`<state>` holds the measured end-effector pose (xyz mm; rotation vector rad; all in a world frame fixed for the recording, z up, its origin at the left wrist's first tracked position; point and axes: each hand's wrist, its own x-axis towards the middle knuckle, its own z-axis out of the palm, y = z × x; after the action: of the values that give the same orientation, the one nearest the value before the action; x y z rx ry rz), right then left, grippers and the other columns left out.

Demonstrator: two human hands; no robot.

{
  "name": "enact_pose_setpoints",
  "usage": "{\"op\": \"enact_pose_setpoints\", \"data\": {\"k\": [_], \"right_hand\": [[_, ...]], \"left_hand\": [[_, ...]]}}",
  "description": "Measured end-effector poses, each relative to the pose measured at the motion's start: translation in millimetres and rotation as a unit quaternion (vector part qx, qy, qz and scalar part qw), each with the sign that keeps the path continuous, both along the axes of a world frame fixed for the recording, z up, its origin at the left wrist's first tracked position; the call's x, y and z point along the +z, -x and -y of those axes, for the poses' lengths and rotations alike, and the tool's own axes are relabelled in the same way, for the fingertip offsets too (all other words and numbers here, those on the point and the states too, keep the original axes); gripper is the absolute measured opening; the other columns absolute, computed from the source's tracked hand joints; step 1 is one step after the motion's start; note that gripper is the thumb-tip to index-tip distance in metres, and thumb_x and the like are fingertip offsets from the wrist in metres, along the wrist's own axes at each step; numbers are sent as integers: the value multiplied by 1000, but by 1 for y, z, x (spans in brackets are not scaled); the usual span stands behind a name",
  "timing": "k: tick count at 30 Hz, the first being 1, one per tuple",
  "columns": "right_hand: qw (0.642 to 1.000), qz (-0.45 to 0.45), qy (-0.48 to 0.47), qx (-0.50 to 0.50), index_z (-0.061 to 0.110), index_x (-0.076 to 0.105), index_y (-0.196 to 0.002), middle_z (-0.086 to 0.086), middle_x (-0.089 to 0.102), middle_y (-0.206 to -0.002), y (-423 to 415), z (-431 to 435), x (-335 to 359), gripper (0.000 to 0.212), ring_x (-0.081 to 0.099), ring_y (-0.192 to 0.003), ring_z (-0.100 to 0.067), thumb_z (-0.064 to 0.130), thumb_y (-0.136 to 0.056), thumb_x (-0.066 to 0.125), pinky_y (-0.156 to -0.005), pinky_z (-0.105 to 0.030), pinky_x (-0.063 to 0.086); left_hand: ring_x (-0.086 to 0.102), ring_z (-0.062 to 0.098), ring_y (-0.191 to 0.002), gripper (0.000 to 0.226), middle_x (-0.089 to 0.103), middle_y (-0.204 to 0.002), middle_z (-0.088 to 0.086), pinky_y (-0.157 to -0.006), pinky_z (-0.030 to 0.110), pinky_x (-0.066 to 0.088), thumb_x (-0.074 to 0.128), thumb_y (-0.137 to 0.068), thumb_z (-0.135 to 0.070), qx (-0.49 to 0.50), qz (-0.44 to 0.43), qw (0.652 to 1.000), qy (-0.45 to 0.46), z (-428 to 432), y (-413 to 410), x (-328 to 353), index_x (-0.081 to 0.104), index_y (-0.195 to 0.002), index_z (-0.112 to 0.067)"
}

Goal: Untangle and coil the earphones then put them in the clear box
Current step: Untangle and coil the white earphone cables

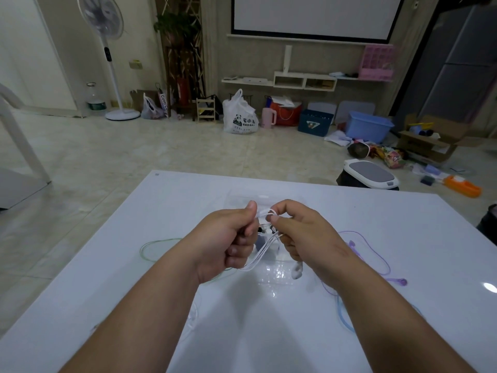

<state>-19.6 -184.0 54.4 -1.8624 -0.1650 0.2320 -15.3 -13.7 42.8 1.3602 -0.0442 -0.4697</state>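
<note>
The large white glossy table (390, 232) is serving as the work surface, and the spare sets are lying apart on it so that the cables are not crossing: a purple wired earphone set (376, 254) to the right, a thin green cable loop (150, 246) to the left, and a light blue cable (341, 313) near the right forearm. The clear plastic box (271, 278) is sitting at the centre of the table, directly below the hands, a position that appears chosen so that a finished coil is needing only a short drop into it. What is lying inside it cannot be told, as the hands are covering most of it. Both hands are working just above the box. The left hand (231, 238) is curling into a fist around the white wired earphones (265, 250), thumb pressing on top, and is acting as the anchor. The right hand (304, 235) is pinching the same cable between thumb and forefinger, apparently forming or tightening the small loops (266, 212) that are showing between the two thumbs. Several strands are running slack from the left fist toward the right palm, and one white earbud (297, 271) is hanging free below the right hand, over the box. The coiling step is judged to be in progress, with placement not yet done.
</note>
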Motion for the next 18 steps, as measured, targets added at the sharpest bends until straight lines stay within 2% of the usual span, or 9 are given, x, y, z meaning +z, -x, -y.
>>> {"op": "enact_pose_setpoints", "data": {"k": [2,4,6,8,10,12,14,16,18], "right_hand": [[999,-14,-44,-8,19,57,-81,9,31,-48,-1,-1,1,17,23,-41,-7,20,-97,52,-43,-22,26],[996,-25,-85,-26,17,52,-77,9,28,-47,-2,-1,2,20,20,-41,-8,14,-97,49,-41,-22,18],[992,-36,-115,-47,18,47,-73,6,27,-51,-3,0,2,24,18,-44,-10,11,-96,45,-45,-25,13],[987,-42,-137,-69,17,42,-71,3,26,-54,-4,2,2,25,16,-48,-12,8,-94,41,-49,-29,11],[984,-49,-152,-80,17,37,-69,0,24,-57,-4,1,2,24,13,-52,-14,7,-91,39,-51,-32,10],[979,-63,-172,-90,19,30,-68,-2,20,-61,-5,-1,0,24,10,-56,-17,14,-89,40,-53,-33,9],[974,-69,-184,-111,21,28,-67,0,22,-59,-5,-1,1,33,11,-54,-15,29,-95,44,-55,-34,9],[979,-48,-142,-138,22,32,-63,4,27,-52,-6,1,2,45,17,-48,-13,48,-97,44,-53,-32,13],[981,-22,-78,-176,22,39,-53,6,33,-48,-6,2,1,53,26,-44,-13,56,-94,46,-46,-28,23]], "left_hand": [[27,15,-48,38,36,-60,2,-43,23,26,54,-90,-40,13,12,1000,8,1,1,0,47,-65,-12],[41,16,-50,24,44,-65,6,-46,25,40,59,-86,-26,17,33,999,31,2,1,0,51,-73,-8],[51,18,-55,9,50,-69,9,-53,28,51,56,-90,-7,34,48,996,59,3,0,0,53,-82,-5],[56,21,-59,12,56,-72,12,-59,29,55,48,-93,6,68,51,994,72,2,-1,-1,55,-88,-3],[58,21,-64,17,59,-75,13,-63,28,56,46,-94,8,88,64,992,70,2,-2,-1,58,-90,-3],[57,18,-65,19,61,-73,8,-65,27,52,47,-94,7,99,90,990,43,2,-2,-1,59,-90,-7],[58,14,-67,19,64,-71,2,-70,27,44,52,-92,4,118,108,987,-1,1,-3,-1,61,-88,-13],[59,13,-70,18,67,-72,0,-71,28,41,56,-90,1,115,103,987,-31,-3,-2,0,61,-87,-16],[57,16,-68,14,67,-73,3,-67,28,41,60,-88,0,75,79,993,-35,-6,-1,3,61,-87,-14]]}}
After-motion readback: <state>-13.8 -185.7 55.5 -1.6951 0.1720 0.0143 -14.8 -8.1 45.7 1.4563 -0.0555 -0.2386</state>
